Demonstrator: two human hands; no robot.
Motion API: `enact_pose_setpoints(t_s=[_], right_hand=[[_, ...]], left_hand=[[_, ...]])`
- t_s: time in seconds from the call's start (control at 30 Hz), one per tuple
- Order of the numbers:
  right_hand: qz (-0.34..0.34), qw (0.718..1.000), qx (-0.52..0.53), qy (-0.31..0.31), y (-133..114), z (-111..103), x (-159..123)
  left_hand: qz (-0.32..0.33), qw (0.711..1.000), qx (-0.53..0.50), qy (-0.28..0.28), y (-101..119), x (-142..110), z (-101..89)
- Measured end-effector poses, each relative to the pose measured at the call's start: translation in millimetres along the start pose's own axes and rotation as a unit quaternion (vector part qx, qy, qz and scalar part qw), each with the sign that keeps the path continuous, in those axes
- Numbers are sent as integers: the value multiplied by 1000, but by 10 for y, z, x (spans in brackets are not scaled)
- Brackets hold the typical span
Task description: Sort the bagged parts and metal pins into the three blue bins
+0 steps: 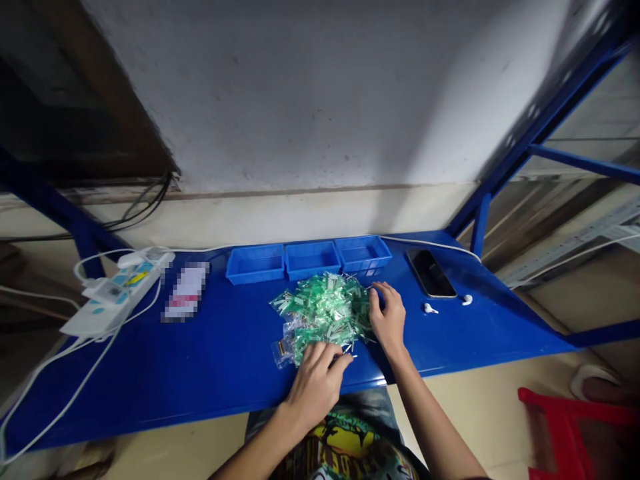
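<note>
A loose heap of small clear and green plastic packets (325, 307) lies on the blue table, with thin silvery pieces showing inside. At its near edge is my left hand (317, 377), palm down, fingers bent over the packets and thumb apart from them. A small white or metal pin (354, 356) lies by that thumb's tip; I cannot make out whether they touch. My right hand (389, 317) rests against the heap's right side with thumb and forefinger spread. Nothing shows between its fingers, though some fingertips are hidden. A few packets with brownish contents (284, 350) lie at the lower left of the heap.
Three joined blue trays (256, 263) stand behind the heap. To the right are a phone (431, 273) and two white earbuds (430, 309). A white power strip (117, 297) with cables and a blurred-out item (186, 292) are on the left. A red stool (575, 417) stands beyond the table.
</note>
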State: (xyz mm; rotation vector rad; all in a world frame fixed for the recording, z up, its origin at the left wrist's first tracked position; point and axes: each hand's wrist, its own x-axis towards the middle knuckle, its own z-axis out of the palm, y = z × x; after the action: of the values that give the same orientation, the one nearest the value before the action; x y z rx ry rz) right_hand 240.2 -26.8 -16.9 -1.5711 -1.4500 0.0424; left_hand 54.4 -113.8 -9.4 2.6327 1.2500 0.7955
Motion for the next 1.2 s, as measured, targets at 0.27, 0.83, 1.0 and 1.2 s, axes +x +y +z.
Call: enact_pose_setpoints(t_s=[0.27,0.83,1.0,1.2], right_hand=[[-83,980,0,-181,-295,-594,-895],[-104,975,-40,-192,-322,-296,-948],[-74,977,-29,-197,-336,-276,-927],[-8,985,37,-166,-338,-267,-887]], left_hand=[[-165,977,33,128,-214,-249,-212],[-85,994,-49,51,83,-260,-88],[-62,998,-5,-13,129,-225,29],[-120,992,39,-4,127,-107,20]])
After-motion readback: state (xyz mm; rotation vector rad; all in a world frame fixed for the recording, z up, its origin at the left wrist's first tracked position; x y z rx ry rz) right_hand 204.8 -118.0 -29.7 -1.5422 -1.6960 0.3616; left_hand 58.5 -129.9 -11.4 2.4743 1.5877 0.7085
